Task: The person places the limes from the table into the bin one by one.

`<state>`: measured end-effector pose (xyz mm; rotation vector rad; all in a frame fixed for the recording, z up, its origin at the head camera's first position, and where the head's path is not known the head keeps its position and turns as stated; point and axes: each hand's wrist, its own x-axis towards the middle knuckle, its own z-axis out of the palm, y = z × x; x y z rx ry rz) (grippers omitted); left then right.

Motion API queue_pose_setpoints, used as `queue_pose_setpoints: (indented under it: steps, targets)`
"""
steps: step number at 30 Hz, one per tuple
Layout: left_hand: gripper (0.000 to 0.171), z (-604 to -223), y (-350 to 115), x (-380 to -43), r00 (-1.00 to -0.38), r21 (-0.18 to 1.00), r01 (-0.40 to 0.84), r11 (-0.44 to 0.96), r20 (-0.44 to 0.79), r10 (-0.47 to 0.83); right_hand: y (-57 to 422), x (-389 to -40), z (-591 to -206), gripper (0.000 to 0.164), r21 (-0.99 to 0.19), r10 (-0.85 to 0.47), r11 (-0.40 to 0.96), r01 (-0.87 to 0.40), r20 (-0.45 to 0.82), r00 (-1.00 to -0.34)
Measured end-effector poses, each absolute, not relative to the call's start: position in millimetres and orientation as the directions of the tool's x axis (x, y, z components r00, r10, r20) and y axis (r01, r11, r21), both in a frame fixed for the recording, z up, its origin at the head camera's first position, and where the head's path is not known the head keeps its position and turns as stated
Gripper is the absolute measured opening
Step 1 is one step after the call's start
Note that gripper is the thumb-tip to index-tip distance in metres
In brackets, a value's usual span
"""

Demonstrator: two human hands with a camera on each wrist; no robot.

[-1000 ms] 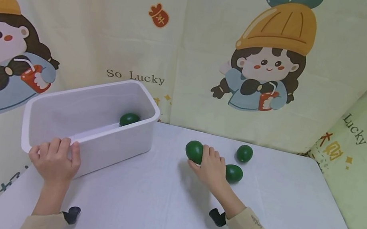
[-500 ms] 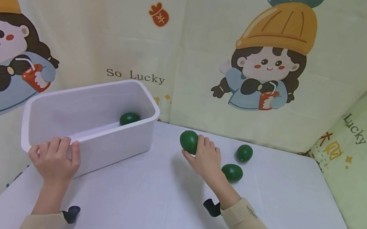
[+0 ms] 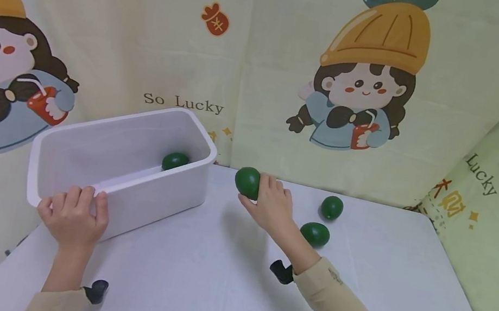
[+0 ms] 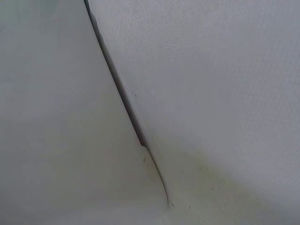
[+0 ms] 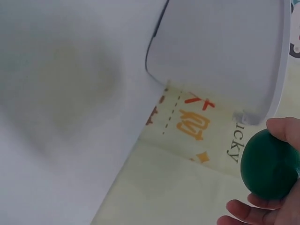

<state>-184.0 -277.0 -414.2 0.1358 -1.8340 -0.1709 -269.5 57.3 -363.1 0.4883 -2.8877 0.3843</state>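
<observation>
My right hand [image 3: 273, 203] holds a smooth dark green egg-shaped fruit [image 3: 246, 182], like an avocado, above the table between the bin and the loose fruits. In the right wrist view, thumb and fingers wrap this green fruit [image 5: 267, 166], with the bin [image 5: 225, 51] beyond it. My left hand [image 3: 73, 214] grips the near left rim of the long white bin [image 3: 168, 197], fingers hooked over the edge. One green fruit [image 3: 176, 161] lies inside at the bin's right end. The left wrist view has only the bin's wall [image 4: 61, 117] beside the tabletop; the hand is outside it.
Two more green fruits, one farther back [image 3: 332, 208] and one nearer [image 3: 314, 234], lie on the white table [image 3: 187, 288] right of my right hand. A printed cloth [image 3: 273, 71] hangs behind the table, close to the bin. Black wrist mounts [image 3: 95, 291] stick out at both cuffs.
My right hand has carried its green fruit leftward and away from me, nearer the bin, uncovering more of the nearer table fruit. Left hand and bin stay in place.
</observation>
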Motion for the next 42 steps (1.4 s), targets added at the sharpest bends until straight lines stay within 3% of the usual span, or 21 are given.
queue_pose_setpoints:
  steps: [18, 42]
  targets:
    - [0.045, -415, -275, -181, -0.292, 0.188, -0.006, 0.982, 0.939, -0.181, 35, -277, -348, 0.065, -0.169, -0.382, 0.889, -0.425, 0.237, -0.893]
    - [0.042, -416, -274, -176, -0.283, 0.176, -0.019, 0.984, 0.943, -0.174, 4, -282, -332, 0.066, -0.081, -0.432, 0.885, -0.459, 0.228, -0.873]
